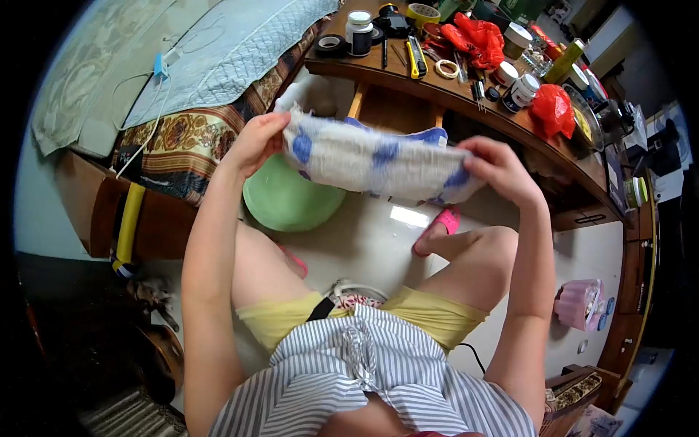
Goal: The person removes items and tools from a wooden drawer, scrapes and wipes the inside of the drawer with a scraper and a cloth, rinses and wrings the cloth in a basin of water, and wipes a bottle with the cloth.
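A white cloth with blue patches (364, 154), somewhat blurred, is stretched sideways between my two hands in front of the desk. My left hand (256, 142) pinches its left end, and my right hand (502, 166) grips the right end. Under the cloth's left part stands a light green basin (287, 197) on the floor. Behind the cloth, an open wooden drawer (397, 109) juts out of the desk; the cloth hides its front, and a blue edge shows there.
On the wooden desk (466, 87) lie a yellow utility knife (416, 58), a white bottle (359, 33), black tape (330, 44), red plastic bags (477, 41) and several jars. A bed (218, 65) is at the left. A pink bin (579, 304) stands on the floor at right.
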A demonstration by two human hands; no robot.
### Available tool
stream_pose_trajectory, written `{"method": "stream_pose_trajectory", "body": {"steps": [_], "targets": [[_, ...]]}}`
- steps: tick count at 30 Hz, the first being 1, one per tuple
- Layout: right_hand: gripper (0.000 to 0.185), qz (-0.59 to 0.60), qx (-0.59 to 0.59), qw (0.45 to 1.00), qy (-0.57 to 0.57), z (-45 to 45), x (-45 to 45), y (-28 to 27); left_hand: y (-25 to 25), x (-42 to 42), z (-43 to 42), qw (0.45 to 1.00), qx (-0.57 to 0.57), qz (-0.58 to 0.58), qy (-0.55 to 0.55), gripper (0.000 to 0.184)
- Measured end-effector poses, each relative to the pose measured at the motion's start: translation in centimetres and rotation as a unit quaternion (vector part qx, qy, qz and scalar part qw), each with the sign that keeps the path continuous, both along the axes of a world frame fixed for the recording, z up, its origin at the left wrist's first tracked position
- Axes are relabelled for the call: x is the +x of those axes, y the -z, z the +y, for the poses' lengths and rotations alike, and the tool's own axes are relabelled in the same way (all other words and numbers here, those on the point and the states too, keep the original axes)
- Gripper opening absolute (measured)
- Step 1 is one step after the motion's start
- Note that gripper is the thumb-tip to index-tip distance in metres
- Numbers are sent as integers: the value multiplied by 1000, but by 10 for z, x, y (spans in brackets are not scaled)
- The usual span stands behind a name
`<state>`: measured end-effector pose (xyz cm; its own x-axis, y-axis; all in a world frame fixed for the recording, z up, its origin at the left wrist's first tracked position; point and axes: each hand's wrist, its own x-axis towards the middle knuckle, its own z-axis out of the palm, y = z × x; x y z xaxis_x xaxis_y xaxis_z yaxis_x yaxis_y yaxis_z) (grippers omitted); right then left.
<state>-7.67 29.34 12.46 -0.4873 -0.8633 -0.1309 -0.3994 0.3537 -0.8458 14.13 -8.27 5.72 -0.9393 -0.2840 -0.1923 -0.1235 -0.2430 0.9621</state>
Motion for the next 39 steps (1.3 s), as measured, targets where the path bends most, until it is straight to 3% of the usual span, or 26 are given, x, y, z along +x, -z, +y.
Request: {"method": "stream_pose_trajectory", "body": {"steps": [2,4,5,6,8,10,11,12,15,21,24,25,29,32,39], "targets": [[24,-40,-62,996,59,-20,-32,27,14,-30,-3,998,-1,-34,-45,27],[28,-29,-47,993,103,-35,-60,70,37,-58,2,994,16,-84,-62,23],[31,-5,-26,995,101,-38,-71,94,44,-66,9,985,-51,-144,-74,22],[38,-5,-18,996,83,-38,-80,119,72,-75,-1,974,-107,-196,-25,20],[47,-89,-14,982,166,-37,-70,129,84,-76,7,962,-97,-253,31,19],[51,-179,9,958,223,-35,-59,118,83,-78,25,961,-33,-275,-2,21],[51,-253,15,940,228,-31,-57,122,114,-82,19,976,91,-192,42,29],[51,-322,18,918,230,-30,-57,122,118,-81,24,970,153,-188,28,30],[44,-344,58,902,256,-38,-43,112,106,-81,22,938,294,-180,-15,31],[36,-389,15,892,230,-39,-39,97,99,-66,17,967,189,-171,16,33],[31,-396,-46,888,229,-41,-39,95,79,-67,18,985,90,-131,-60,28],[30,-388,-78,888,234,-42,-37,89,56,-68,23,987,-22,-134,-82,24],[29,-362,-152,885,252,-45,-30,63,37,-63,21,968,-219,2,-123,22],[29,-345,-187,888,238,-55,-16,46,12,-62,38,961,-228,80,-137,20],[31,-312,-281,887,193,-99,33,29,-27,-76,85,978,-66,139,-138,15]]}}
